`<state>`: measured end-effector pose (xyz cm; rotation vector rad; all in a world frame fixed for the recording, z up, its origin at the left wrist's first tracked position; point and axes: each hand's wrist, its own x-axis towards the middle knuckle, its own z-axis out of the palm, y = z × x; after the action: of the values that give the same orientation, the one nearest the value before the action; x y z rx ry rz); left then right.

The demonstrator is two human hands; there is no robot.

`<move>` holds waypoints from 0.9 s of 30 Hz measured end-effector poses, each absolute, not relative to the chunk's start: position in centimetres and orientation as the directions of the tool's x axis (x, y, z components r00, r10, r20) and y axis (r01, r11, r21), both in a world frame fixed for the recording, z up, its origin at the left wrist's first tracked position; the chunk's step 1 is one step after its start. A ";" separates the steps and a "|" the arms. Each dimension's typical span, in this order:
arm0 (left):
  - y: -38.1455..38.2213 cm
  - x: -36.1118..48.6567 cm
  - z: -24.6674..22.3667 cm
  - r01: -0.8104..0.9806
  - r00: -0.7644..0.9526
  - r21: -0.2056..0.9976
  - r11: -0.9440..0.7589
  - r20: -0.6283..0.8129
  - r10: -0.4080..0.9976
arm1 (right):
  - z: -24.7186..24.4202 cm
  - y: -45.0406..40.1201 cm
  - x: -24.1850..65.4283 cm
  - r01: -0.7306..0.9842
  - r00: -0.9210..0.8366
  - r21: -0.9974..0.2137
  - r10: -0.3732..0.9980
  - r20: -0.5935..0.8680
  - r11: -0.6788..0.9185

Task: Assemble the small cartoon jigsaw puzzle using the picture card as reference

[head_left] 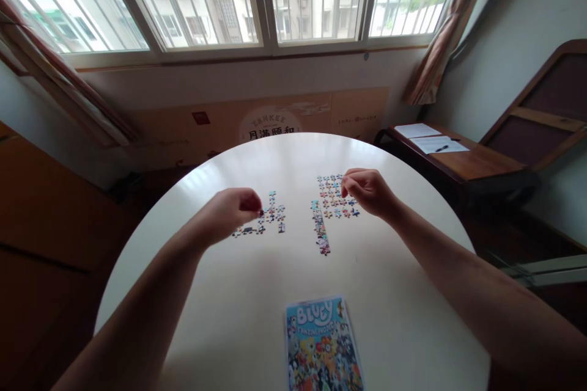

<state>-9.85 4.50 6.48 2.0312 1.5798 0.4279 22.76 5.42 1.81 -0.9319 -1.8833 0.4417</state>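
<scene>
Round glossy white table (238, 317) in front of me; taking 12 o'clock as the window side, the person sits at 6. Nearest thing: a flat rectangular blue sheet with crowded cartoon figures and "BLUEY" lettering (323, 342), lying face up at 6 o'clock.

Next, a narrow strip of joined multicoloured jigsaw pieces (321, 229), just off the table's middle toward 1, long side roughly along the 6–12 line. Left hand (233, 211) at 10 o'clock: fingers curled, thumb and fingertips together beside a small dark bit; can't tell if that's gripped or lying on the table. At its fingertips, toward 11, an irregular patch of small multicoloured puzzle pieces (274, 214), some close together, one just apart at the near side.

Right hand (367, 189) at 1 to 2 o'clock: fingers bent inward, tips over the right side of a grid of small loose-set puzzle pieces (331, 194) at 1; can't tell whether it pinches one.

Farther out at 2, a brown wooden side table (495, 162) with white printed papers (433, 145) and a black pen (441, 148). At 12, tan cardboard with Chinese lettering (316, 116), then a barred sliding window (263, 0) above.
</scene>
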 end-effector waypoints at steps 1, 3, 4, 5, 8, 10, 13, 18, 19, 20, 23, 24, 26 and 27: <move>3.4 -8.1 6.4 0.709 0.366 0.669 -0.224 -0.077 0.927 | 1.8 5.5 22.8 0.415 -0.274 -0.643 0.762 0.587 0.644; 1.1 -4.8 5.8 0.583 0.532 0.767 -0.269 -0.109 0.840 | 1.8 5.5 22.9 0.417 -0.327 -0.648 0.770 0.547 0.637; 0.1 -3.5 5.4 0.558 0.583 0.778 -0.290 -0.118 0.804 | 1.9 5.5 22.9 0.424 -0.367 -0.656 0.781 0.505 0.624; -0.7 -2.5 5.0 0.548 0.606 0.779 -0.306 -0.117 0.787 | 2.0 5.4 23.0 0.439 -0.419 -0.664 0.792 0.445 0.605; -1.7 -1.2 3.9 0.549 0.595 0.766 -0.335 -0.076 0.800 | 2.4 5.0 22.9 0.520 -0.587 -0.634 0.779 0.221 0.572; -1.6 -1.1 3.3 0.556 0.573 0.758 -0.343 -0.050 0.818 | 2.7 4.5 22.6 0.547 -0.663 -0.582 0.736 0.138 0.602; -1.3 -1.1 2.6 0.554 0.562 0.753 -0.354 -0.025 0.827 | 3.2 3.7 21.8 0.515 -0.735 -0.555 0.670 0.107 0.654; -1.5 -0.4 1.4 0.595 0.524 0.728 -0.340 -0.030 0.851 | 3.0 3.4 20.9 0.466 -0.790 -0.546 0.606 0.098 0.696; -1.6 -0.3 1.2 0.605 0.516 0.720 -0.341 -0.028 0.856 | 2.8 3.4 20.8 0.459 -0.795 -0.545 0.598 0.100 0.701; -1.6 -0.2 1.0 0.614 0.509 0.709 -0.346 -0.021 0.861 | 2.6 3.5 20.8 0.451 -0.801 -0.546 0.590 0.100 0.706; -1.7 -0.1 0.7 0.642 0.498 0.665 -0.381 0.016 0.867 | 2.1 3.7 20.8 0.431 -0.815 -0.550 0.570 0.103 0.716; -1.8 0.0 0.6 0.649 0.498 0.650 -0.395 0.028 0.867 | 2.0 3.7 20.8 0.424 -0.819 -0.552 0.564 0.106 0.719; -1.9 0.1 0.5 0.660 0.500 0.625 -0.417 0.050 0.865 | 1.8 3.8 20.8 0.416 -0.824 -0.556 0.557 0.105 0.720; -1.9 0.1 0.5 0.663 0.501 0.616 -0.426 0.059 0.864 | 1.8 3.9 20.8 0.416 -0.825 -0.560 0.556 0.099 0.716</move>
<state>0.09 -1.94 0.50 2.2209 1.2493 0.5042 20.76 3.86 1.76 -0.7699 -2.6629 0.7764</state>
